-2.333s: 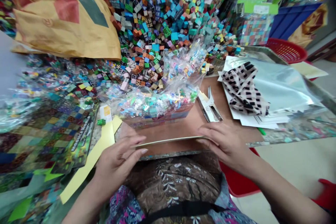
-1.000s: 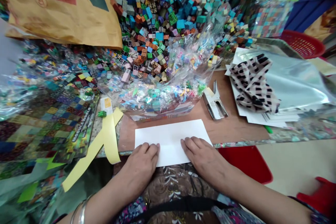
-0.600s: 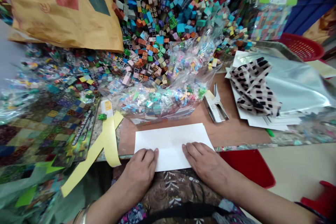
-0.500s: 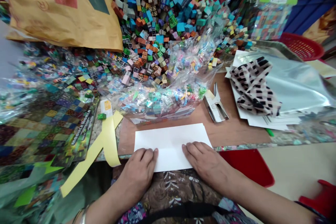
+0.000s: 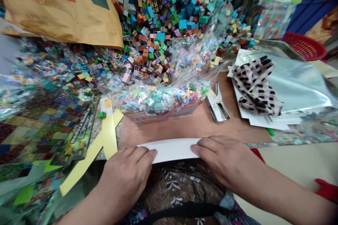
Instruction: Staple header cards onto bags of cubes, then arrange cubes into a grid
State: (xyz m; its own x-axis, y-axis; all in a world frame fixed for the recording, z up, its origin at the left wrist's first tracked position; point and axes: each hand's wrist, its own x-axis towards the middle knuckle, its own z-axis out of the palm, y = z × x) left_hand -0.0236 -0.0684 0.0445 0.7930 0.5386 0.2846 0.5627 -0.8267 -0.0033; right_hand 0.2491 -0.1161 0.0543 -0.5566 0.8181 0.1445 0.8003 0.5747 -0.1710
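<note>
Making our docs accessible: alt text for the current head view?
A person's left hand and right hand hold a white sheet between them near the edge of a worktable. Beyond lie plastic-wrapped pieces and heaped colourful blocks; to the right, a metal tool and checkered cloth.

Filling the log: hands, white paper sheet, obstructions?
Left hand, right hand: both gripping white paper sheet. Sheet slightly bowed. Silver metal tool beyond right hand, apart.

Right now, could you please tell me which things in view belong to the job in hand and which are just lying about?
In hand:
white card, held by the left hand and the right hand

Apparently just lying about, untouched:
stapler-like metal tool
yellow strips
checked cloth
tan paper sack
loose blocks
</note>
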